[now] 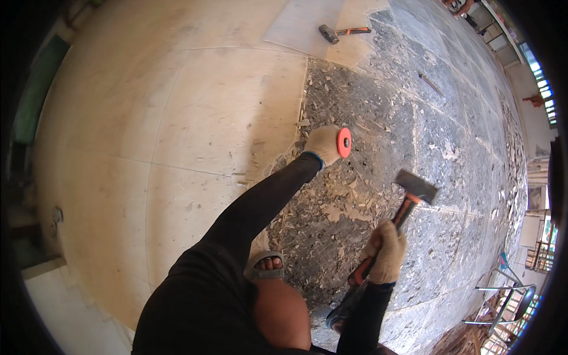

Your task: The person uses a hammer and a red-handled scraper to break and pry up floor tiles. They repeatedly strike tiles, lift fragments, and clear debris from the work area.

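My left hand [321,145], in a pale glove, is closed around a chisel whose round orange-red hand guard [344,142] and struck end face up. The chisel's blade is hidden under the hand, at the border between cream floor tiles [207,112] and the dark stripped floor [355,100]. Lower and to the right, my gloved right hand [387,251] grips a hammer [417,187] by its black and orange handle. The hammer's steel head is raised apart from the chisel. Broken chips [346,204] lie around and below my left hand.
Another hammer [329,34] lies on the far tiles beside a translucent sheet [296,23]. A thin rod-like tool [431,85] rests on the stripped floor. My sandalled foot [267,263] is close to the chips. A folding chair [506,302] stands at right; part of another person [464,7] shows far off.
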Action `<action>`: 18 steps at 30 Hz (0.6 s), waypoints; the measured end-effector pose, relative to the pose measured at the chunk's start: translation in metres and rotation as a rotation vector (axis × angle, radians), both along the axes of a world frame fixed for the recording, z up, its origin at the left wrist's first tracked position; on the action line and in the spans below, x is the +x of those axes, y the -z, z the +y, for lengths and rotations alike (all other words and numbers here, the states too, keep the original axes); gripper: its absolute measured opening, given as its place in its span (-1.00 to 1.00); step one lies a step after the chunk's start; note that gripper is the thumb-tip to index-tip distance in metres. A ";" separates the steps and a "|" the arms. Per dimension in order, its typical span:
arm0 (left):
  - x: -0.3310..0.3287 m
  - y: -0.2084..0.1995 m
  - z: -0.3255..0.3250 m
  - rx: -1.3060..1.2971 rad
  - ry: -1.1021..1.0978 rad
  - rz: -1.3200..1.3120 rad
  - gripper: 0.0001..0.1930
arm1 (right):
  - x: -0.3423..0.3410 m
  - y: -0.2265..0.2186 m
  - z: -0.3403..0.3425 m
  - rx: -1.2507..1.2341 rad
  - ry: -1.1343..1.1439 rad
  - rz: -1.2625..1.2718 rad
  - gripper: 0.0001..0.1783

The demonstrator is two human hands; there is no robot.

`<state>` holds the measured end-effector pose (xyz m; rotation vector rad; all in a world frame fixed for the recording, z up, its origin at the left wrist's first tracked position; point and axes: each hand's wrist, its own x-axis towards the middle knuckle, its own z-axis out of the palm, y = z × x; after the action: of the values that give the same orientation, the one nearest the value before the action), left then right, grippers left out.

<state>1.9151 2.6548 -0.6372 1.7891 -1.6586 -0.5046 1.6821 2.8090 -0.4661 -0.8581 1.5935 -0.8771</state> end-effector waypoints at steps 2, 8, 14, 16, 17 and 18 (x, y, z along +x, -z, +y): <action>0.001 0.000 0.003 -0.045 -0.008 0.016 -0.79 | -0.005 -0.021 -0.015 -0.142 0.105 -0.057 -0.62; 0.010 -0.002 0.011 -0.112 0.036 0.167 -0.77 | 0.033 -0.012 -0.060 -0.534 0.309 -0.391 -0.65; 0.017 -0.007 0.010 -0.033 0.137 0.125 -0.74 | 0.053 0.063 -0.046 0.185 -0.287 -0.034 -0.71; 0.016 -0.001 0.014 -0.005 0.100 0.085 -0.74 | 0.033 0.035 -0.042 0.096 -0.157 -0.042 -0.70; 0.016 0.001 0.014 -0.008 0.098 0.110 -0.75 | 0.025 0.012 -0.042 -0.069 -0.104 -0.048 -0.71; 0.016 0.004 0.013 -0.062 0.102 0.121 -0.74 | 0.018 -0.012 -0.045 -0.137 0.013 -0.032 -0.69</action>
<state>1.9312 2.6680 -0.6413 1.6030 -1.6694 -0.5888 1.7005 2.7643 -0.4541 -0.9262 1.5259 -1.0135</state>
